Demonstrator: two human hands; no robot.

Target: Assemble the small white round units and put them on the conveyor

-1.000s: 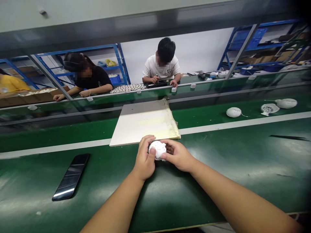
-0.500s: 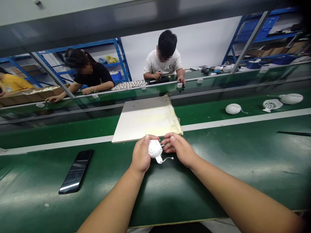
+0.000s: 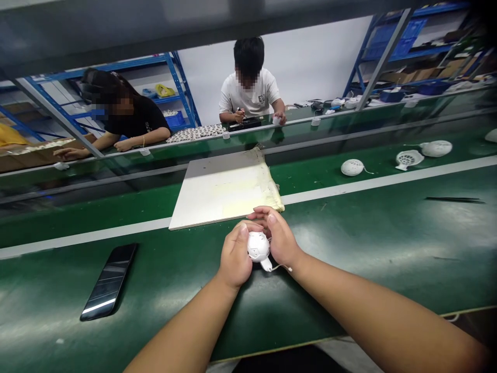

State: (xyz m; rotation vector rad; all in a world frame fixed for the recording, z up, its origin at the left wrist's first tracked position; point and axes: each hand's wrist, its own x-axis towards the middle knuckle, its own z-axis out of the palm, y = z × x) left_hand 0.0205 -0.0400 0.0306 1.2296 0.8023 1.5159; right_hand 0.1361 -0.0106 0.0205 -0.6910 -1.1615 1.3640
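Note:
Between my palms sits a white round plastic housing with slots, a small tab pointing down and a thin cable hanging from it. My left hand grips it from the left, the thumb up along its side. Around its right side curls my right hand, the fingers bent over the far side and partly hidden. The cable trails from the tab toward my right wrist. Just beyond my hands lies a pale flat board.
A black phone lies on the green bench to the left. Farther right are white egg-shaped housings, a perforated white shell and dark thin tweezers. Behind the rail, two people work at another bench.
My right hand has come in from the right and closed around the housing's side. The housing and my left hand sit slightly lower and farther right; the whole view has shifted.

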